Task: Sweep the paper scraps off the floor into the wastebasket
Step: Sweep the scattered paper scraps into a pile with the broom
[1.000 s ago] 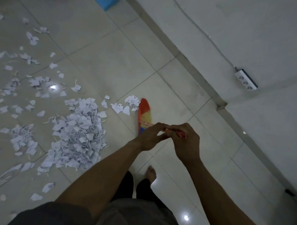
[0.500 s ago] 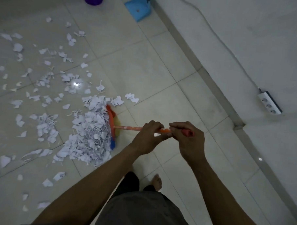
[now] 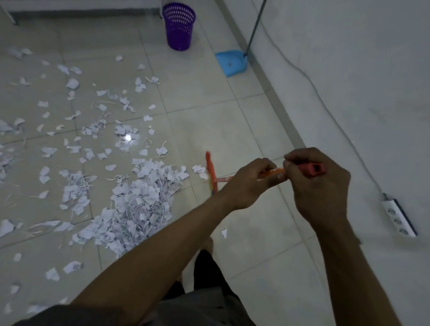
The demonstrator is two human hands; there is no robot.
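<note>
While left hand [image 3: 248, 182] and right hand [image 3: 317, 189] grip one broom [image 3: 210, 172], one wastebasket [image 3: 179, 28], one dustpan [image 3: 230, 63]

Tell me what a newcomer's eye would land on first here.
The heap of white paper scraps on the floor, left of centre, loose bits scattered beyond. Next, the left hand and right hand gripping an orange broom just right of it. Farther off stands the purple wastebasket, a blue dustpan beside it.
</note>
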